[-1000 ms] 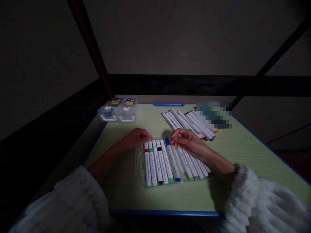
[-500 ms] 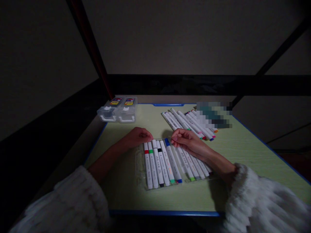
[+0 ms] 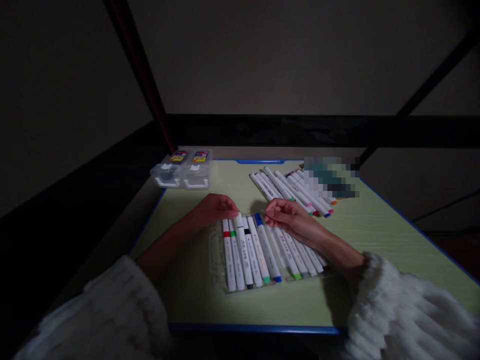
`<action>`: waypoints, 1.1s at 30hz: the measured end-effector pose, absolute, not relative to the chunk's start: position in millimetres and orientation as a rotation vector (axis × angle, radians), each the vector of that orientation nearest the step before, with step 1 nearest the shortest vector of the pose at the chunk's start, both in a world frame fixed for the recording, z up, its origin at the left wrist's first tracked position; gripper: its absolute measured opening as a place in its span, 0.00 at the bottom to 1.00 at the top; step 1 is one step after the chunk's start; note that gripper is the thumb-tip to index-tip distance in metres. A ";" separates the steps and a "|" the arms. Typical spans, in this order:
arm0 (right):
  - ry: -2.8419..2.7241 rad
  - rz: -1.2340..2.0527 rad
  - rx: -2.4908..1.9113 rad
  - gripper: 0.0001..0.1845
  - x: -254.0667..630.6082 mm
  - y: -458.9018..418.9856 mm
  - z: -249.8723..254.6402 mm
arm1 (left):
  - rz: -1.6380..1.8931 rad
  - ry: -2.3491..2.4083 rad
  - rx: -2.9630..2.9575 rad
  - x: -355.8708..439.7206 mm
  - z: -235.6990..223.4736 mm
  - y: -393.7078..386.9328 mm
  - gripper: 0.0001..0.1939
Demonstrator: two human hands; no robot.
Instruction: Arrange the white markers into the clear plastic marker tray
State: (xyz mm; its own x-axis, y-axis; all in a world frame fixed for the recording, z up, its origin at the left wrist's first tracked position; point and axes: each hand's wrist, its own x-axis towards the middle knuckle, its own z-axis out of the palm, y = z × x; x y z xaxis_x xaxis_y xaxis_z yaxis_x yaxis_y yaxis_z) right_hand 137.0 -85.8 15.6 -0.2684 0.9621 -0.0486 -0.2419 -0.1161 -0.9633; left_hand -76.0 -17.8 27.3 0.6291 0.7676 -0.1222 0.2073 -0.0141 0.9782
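Observation:
A clear plastic marker case (image 3: 215, 255) lies opened out on the table, with white markers side by side in both halves. My left hand (image 3: 216, 206) is at the far edge of its left half, thumb and fingers closed on the top end of a white marker (image 3: 245, 255). That marker's top sticks up slightly past its neighbours. Beside it lie a red-banded marker (image 3: 228, 260), a green-banded one (image 3: 236, 260) and a blue-capped one (image 3: 268, 250). My right hand (image 3: 290, 217) hovers over the right half with fingers curled together; nothing shows in them. It partly hides the markers (image 3: 290, 255) there.
Several loose white markers (image 3: 279, 185) lie in a pile at the back right, beside a blurred-out patch (image 3: 332, 177). Two clear cases with handles (image 3: 197, 175) stand at the back left. The pale green table (image 3: 210, 312) has a blue edge.
My left hand has moved a little to the right and closed on the white marker's top end, which has risen slightly. My right hand is nearly still.

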 end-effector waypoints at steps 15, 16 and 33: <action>-1.169 1.571 -0.934 0.08 137.0 -85.1 14.7 | 0.570 0.790 1.466 -75.5 33.4 -21.6 0.09; -1.170 1.570 -0.935 0.08 137.0 -85.1 14.7 | 0.571 0.780 1.461 -75.5 32.9 -21.3 0.10; -1.172 1.564 -0.954 0.09 136.5 -86.1 17.0 | 0.655 0.735 1.367 -78.2 31.9 -18.4 0.12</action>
